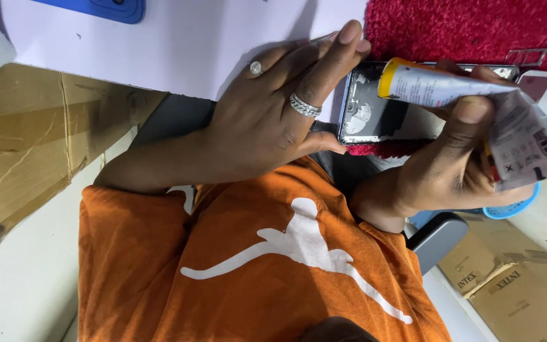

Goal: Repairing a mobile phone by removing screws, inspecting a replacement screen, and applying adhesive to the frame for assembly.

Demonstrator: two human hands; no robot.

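My left hand (267, 120), with rings on two fingers, grips the left edge of an opened phone body (375, 117); its thumb is under the near edge and its fingers lie over the top. The phone's bare metal inside faces up and rests on a red cloth (476, 25). My right hand (451, 164) holds a white squeeze tube (438, 85) with a yellow band at its front end. The tube lies across the phone, its tip over the upper left part of the inside. The tube's flattened tail sticks out to the right of my thumb.
A white sheet (178, 44) covers the surface at the back, with a blue object (109, 7) at its far edge. Flattened cardboard (20, 126) lies at the left, cardboard boxes (508, 285) at the lower right. A blue basket (514, 208) and a small metal frame (527, 56) lie near my right hand.
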